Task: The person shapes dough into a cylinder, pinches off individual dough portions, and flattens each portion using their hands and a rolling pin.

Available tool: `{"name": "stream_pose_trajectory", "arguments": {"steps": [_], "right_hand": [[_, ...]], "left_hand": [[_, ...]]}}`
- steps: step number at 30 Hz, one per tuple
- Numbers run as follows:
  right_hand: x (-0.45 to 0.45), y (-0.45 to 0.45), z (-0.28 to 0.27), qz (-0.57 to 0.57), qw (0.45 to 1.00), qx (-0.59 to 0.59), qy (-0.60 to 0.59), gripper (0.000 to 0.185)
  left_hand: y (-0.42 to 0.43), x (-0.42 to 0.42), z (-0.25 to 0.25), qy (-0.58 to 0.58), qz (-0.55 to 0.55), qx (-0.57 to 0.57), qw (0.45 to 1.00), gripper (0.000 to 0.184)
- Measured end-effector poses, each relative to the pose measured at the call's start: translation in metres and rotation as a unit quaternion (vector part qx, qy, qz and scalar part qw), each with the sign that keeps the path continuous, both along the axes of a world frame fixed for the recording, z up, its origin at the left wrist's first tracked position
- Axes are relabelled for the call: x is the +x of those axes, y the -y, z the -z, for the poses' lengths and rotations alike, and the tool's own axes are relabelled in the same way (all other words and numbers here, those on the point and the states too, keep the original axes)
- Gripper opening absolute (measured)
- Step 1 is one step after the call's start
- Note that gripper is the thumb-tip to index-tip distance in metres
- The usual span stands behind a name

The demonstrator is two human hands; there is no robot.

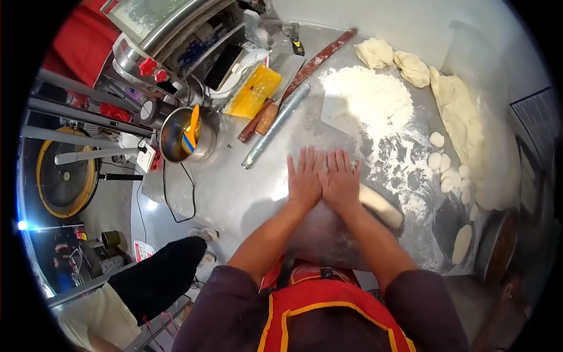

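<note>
My left hand (305, 179) and my right hand (341, 179) lie side by side on the metal worktop, palms down, fingers stretched forward, thumbs meeting. A pale dough roll (381, 206) reaches out to the right from beside my right hand. Whether it continues beneath my palms is hidden. Ahead and to the right spreads a heap of white flour (375, 97), with a flat scraper (337, 110) at its left edge. Small dough pieces (448, 176) sit farther right, near a long mass of dough (460, 120).
Left of the flour lie a metal rod (275, 126), a wooden rolling pin (267, 119) and a long reddish stick (319, 58). A steel pot (176, 154) holds an orange-handled brush (194, 120). A yellow scraper (253, 91) lies behind. Another person (158, 276) is at lower left.
</note>
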State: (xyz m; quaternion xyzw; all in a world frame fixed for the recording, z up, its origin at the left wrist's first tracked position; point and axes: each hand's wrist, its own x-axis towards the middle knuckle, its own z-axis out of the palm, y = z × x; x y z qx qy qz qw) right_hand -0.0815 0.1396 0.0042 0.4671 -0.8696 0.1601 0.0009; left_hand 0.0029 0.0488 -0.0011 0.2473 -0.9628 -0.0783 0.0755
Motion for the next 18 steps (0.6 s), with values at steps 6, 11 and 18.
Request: {"name": "stream_pose_trajectory", "arguments": {"steps": [6,11,18], "right_hand": [[0.013,0.001,-0.040,0.166,0.977,0.063,0.119,0.064],[0.071,-0.123,-0.052,0.013,0.992,-0.007,0.123,0.060],[0.014,-0.121,-0.015,0.077,0.992,0.095,0.044,0.065]], "left_hand": [[0.006,-0.005,-0.015,-0.010,0.057,0.090,0.994,0.052],[-0.070,0.073,-0.022,-0.032,0.186,0.146,0.971,0.056],[-0.089,0.010,-0.001,0.009,0.096,0.063,0.993,0.062]]}}
